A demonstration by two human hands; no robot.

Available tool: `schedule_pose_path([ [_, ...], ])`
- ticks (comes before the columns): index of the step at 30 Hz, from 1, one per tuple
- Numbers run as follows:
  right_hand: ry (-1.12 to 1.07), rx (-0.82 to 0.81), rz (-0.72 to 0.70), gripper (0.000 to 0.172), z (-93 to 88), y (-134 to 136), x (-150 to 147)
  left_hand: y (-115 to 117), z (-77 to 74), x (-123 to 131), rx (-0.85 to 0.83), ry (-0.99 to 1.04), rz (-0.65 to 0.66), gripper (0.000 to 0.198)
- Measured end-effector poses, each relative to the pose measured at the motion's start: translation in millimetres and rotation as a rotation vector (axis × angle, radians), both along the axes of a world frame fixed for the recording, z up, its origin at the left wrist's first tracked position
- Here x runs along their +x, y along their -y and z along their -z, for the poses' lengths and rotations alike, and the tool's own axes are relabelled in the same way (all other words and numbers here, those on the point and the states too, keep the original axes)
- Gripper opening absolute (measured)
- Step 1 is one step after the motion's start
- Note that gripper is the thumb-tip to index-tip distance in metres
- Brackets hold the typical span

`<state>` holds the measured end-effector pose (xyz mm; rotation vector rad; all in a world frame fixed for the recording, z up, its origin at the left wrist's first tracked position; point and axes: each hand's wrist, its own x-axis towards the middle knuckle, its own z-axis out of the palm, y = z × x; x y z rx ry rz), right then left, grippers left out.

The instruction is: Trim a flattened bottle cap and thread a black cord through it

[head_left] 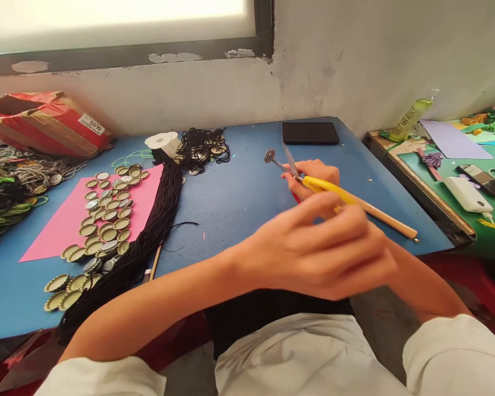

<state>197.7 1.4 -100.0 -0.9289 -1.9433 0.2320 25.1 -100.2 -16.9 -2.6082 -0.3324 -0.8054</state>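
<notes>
My left hand (325, 247) reaches across to the right, slightly blurred, its thumb and fingers curled at the handle of yellow-handled scissors (330, 188). The blades point away from me, up and to the left. Behind it my right hand (319, 171) is closed near the scissors' pivot, partly hidden. From its fingers a thin metal shaft sticks out, with a round dark disc (269, 155) at its tip. A wooden stick or handle (390, 219) runs out to the lower right behind my left hand; whether it joins the shaft is hidden.
On the blue table (226, 209), several bottle caps (109, 217) cover a pink sheet (61, 231) beside a black cord bundle (159, 212). A white spool (164, 144), black tablet (310, 133) and red box (53, 124) stand farther back. A green table (429, 159) adjoins at right.
</notes>
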Motion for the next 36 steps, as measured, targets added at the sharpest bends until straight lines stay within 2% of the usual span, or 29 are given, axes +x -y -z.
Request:
schedule_pose_path([
  [1, 0.006, 0.024, 0.078, 0.028, -5.2, -7.9, 0.4, -9.2, 3.4, -6.2, -0.032, 0.056, -0.033, 0.032],
  [3, 0.022, 0.077, 0.133, 0.024, -11.5, -23.0, 4.4, -31.8, 14.4, -20.9, -0.120, 0.174, -0.201, 0.029],
  [5, 0.037, 0.123, 0.083, 0.023, -11.7, -33.1, 10.5, -55.5, 29.6, -37.7, -0.221, 0.323, -0.363, 0.029],
  [8, 0.102, 0.194, -0.070, 0.029, -5.5, -34.4, 14.2, -81.7, 52.4, -61.8, -0.508, 0.523, -0.552, 0.030],
  [10, 0.165, 0.223, -0.166, 0.031, -1.6, -28.0, 10.3, -89.2, 63.6, -74.0, -0.670, 0.613, -0.568, 0.035],
  [13, 0.200, 0.251, -0.282, 0.031, 1.8, -16.0, -0.3, -88.7, 72.9, -84.3, -0.808, 0.692, -0.483, 0.045],
  [16, 0.204, 0.257, -0.353, 0.030, 4.8, -9.7, -9.0, -83.0, 76.5, -87.2, -0.835, 0.688, -0.432, 0.049],
  [19, 0.199, 0.246, -0.335, 0.028, 8.4, -8.7, -13.5, -79.5, 78.2, -87.4, -0.833, 0.668, -0.435, 0.047],
  [22, 0.161, 0.147, -0.300, 0.027, 9.4, -7.2, -16.1, -79.3, 79.1, -88.1, -0.837, 0.644, -0.432, 0.046],
  [28, 0.049, -0.277, -0.334, 0.027, 3.9, -7.1, -19.7, -82.3, 83.7, -90.5, -0.828, 0.522, -0.528, 0.038],
  [31, 0.110, -0.438, -0.345, 0.031, 1.9, -15.7, -16.1, -83.4, 89.3, -89.7, -0.862, 0.523, -0.587, 0.037],
  [36, 0.261, -0.552, -0.396, 0.024, -2.1, -23.9, -5.8, -83.2, 94.1, -87.6, -0.924, 0.537, -0.621, 0.032],
])
